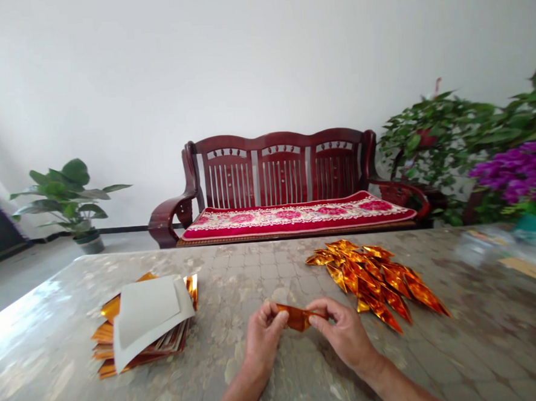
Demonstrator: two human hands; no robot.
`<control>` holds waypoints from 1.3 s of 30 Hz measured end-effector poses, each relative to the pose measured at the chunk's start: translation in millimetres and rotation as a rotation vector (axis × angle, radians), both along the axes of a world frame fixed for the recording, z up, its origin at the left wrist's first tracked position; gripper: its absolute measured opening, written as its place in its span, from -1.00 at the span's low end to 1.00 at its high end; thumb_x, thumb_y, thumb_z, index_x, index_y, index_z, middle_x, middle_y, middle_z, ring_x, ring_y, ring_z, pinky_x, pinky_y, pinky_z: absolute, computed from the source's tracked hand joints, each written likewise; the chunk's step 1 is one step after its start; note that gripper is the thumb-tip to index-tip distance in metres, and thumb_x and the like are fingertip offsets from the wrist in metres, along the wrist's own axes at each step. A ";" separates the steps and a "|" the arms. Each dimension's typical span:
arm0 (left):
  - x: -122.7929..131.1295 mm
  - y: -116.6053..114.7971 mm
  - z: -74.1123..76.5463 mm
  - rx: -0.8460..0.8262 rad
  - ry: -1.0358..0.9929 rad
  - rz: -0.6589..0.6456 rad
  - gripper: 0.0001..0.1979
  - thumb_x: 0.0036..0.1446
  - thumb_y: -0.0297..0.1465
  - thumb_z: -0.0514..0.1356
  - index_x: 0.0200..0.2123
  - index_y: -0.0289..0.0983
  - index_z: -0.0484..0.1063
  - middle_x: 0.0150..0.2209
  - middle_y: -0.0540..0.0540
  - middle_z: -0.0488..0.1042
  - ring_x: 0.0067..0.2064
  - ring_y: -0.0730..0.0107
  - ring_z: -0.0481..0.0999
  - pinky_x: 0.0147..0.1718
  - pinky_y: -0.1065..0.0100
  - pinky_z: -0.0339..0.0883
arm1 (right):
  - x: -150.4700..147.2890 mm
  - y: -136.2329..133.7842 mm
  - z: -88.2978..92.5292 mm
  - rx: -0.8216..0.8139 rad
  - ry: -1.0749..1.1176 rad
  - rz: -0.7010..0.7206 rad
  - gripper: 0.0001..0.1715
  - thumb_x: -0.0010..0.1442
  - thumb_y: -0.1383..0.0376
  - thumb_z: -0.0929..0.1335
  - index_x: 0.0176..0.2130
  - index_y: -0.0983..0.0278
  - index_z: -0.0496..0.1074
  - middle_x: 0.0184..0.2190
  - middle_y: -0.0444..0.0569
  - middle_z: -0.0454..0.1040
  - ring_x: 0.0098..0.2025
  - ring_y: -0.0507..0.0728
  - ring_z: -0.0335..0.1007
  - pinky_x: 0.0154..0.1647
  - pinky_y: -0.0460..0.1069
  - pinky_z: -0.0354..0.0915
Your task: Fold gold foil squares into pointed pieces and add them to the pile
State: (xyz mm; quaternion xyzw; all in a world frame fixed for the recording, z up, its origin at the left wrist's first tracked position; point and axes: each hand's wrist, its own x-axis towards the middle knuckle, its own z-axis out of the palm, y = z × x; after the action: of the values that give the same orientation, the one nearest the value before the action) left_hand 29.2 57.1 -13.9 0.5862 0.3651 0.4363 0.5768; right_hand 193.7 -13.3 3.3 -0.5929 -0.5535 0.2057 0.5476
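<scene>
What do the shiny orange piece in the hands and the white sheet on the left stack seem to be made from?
The folded piece held by the left hand and right hand looks like thin metallic foil paper, glossy orange-gold, with sharp creases and mirror-like glints. The white sheet looks like matte paper or thin card: it shows no shine.

The left hand (263, 337) and right hand (342, 329) hide both ends of the gold foil strip (297, 317), white paper (145, 312) covers most of the stacked foil sheets (104, 336), a plastic packet (480, 247) blurs beyond reading, and purple flowers (516, 173) run off the right edge
</scene>
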 end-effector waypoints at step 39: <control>3.2 -8.4 18.2 -0.996 -0.405 -0.491 -0.86 0.20 -0.62 0.08 -0.25 -0.40 0.41 -0.44 -0.09 0.47 -0.61 0.64 0.41 -0.70 0.69 0.15 | -12.2 1.4 -6.6 0.042 0.335 0.074 -0.59 0.04 0.20 0.45 -0.09 0.26 0.50 -0.44 -0.17 0.39 -0.43 0.05 0.33 -0.35 -0.05 0.27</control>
State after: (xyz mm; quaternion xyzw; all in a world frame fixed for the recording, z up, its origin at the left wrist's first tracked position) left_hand 32.3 48.7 4.3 0.2171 0.2623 0.1694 0.9249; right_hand 181.5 -12.0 -3.3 -0.5177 -0.4802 0.3101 0.6366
